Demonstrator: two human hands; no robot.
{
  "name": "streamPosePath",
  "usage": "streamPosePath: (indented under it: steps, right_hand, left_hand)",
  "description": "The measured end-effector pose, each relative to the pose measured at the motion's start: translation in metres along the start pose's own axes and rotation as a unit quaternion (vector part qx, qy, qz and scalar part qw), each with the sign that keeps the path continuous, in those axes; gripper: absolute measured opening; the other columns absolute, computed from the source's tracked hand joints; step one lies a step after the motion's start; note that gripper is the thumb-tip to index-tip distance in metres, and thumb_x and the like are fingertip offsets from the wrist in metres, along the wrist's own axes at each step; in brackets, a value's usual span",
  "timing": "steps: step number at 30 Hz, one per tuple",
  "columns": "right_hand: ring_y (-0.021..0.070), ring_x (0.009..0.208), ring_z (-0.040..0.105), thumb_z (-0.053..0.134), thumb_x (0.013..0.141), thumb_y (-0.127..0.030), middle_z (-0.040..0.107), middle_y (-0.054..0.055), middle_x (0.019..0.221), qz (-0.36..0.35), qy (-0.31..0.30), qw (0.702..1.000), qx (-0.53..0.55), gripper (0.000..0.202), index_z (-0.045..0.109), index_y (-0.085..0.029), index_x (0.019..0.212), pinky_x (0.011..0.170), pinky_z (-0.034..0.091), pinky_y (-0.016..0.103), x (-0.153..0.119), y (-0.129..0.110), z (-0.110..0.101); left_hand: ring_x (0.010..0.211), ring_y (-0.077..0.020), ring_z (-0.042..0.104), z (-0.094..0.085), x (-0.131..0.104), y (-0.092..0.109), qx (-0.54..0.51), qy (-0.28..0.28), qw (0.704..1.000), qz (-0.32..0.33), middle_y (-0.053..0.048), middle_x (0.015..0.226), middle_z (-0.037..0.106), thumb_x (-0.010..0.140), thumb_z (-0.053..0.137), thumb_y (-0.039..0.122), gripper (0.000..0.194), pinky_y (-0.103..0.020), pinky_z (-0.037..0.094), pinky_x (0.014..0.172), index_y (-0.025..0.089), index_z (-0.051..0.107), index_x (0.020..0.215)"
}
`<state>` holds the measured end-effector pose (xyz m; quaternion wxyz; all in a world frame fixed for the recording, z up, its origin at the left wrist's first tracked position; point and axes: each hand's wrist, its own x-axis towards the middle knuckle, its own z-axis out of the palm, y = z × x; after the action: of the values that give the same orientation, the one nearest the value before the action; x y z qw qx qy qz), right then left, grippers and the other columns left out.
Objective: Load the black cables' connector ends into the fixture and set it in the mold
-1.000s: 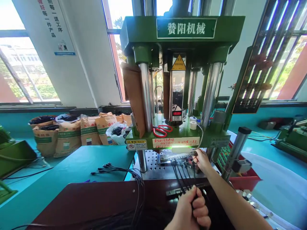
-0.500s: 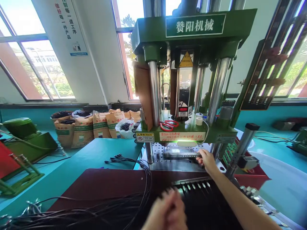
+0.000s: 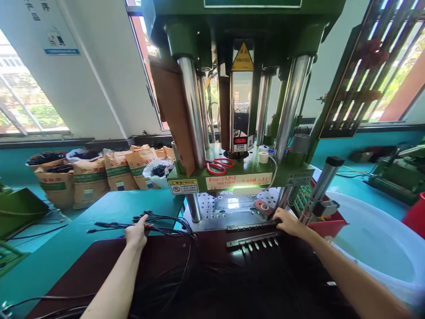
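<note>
My left hand (image 3: 137, 231) is closed round a bundle of black cables (image 3: 166, 223) at the edge of the teal table. My right hand (image 3: 286, 222) grips the right end of a dark metal bar marked B (image 3: 250, 226), at the front of the press plate. Just in front of it, a second bar marked A (image 3: 237, 243) lies on the dark red board, with several metal connectors (image 3: 257, 246) in a row along it. A red and silver block (image 3: 264, 207) sits on the perforated plate, close to my right hand.
The green press (image 3: 239, 177) stands ahead with metal columns. Red-handled scissors (image 3: 219, 166) and a white tape roll (image 3: 263, 157) lie on its ledge. Sacks (image 3: 88, 181) stand at the back left. A large pale tub (image 3: 375, 235) is on the right.
My left hand has moved from the front centre to the cable bundle on the left. The bar in my right hand has come forward off the plate. The view has shifted.
</note>
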<state>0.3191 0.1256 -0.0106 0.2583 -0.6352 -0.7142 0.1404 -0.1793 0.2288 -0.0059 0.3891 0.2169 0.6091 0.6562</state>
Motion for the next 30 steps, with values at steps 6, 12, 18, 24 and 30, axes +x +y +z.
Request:
streamPosePath:
  steps: [6,12,18,24,30]
  right_hand:
    - [0.0212,0.094,0.050,0.039,0.067,-0.001,0.056,0.009,0.091,-0.061,-0.031,0.987,-0.143,0.033,0.061,-0.013,0.087,0.088,0.035,0.036,-0.019,-0.019,-0.005]
    - [0.0215,0.085,0.055,0.043,0.058,0.003,0.059,0.008,0.089,-0.119,-0.137,0.958,-0.223,0.041,0.061,-0.017,0.090,0.074,0.040,0.031,-0.037,-0.043,-0.005]
    - [0.0242,0.078,0.058,0.046,0.057,-0.004,0.062,0.010,0.082,-0.077,-0.128,0.955,-0.256,0.028,0.062,-0.017,0.077,0.061,0.036,0.029,-0.014,-0.068,-0.025]
    - [0.0231,0.079,0.059,0.048,0.060,-0.008,0.066,0.007,0.077,-0.019,-0.061,0.977,-0.203,0.026,0.065,-0.018,0.077,0.061,0.035,0.027,0.019,-0.076,-0.047]
    - [0.0159,0.077,0.058,0.059,0.073,-0.017,0.064,0.002,0.081,0.004,-0.021,0.996,-0.091,0.009,0.063,-0.014,0.080,0.067,0.043,0.027,0.060,-0.066,-0.031]
  left_hand:
    - [0.041,-0.0175,0.051,-0.008,0.012,0.022,0.186,-0.110,0.968,-0.128,-0.007,0.050,0.057,0.071,0.061,0.035,0.027,-0.028,0.040,0.036,0.010,0.055,0.061]
    - [0.046,-0.0089,0.047,0.013,-0.109,0.021,0.269,-0.375,0.886,0.040,0.001,0.057,0.056,0.074,0.053,0.038,0.024,-0.018,0.032,0.042,0.014,0.060,0.071]
    - [0.075,-0.0137,0.053,0.034,-0.271,-0.029,0.386,-0.673,0.607,0.171,0.000,0.082,0.063,0.073,0.051,0.034,0.022,-0.023,0.038,0.066,0.020,0.066,0.083]
    - [0.075,-0.0176,0.053,0.074,-0.294,-0.056,0.365,-0.644,0.642,0.200,-0.004,0.077,0.064,0.075,0.049,0.045,0.036,-0.028,0.037,0.069,0.016,0.068,0.084]
    - [0.078,-0.0157,0.056,0.123,-0.290,-0.076,0.016,-0.639,0.754,-0.154,-0.006,0.090,0.064,0.059,0.069,0.045,0.053,-0.023,0.039,0.063,0.015,0.057,0.100]
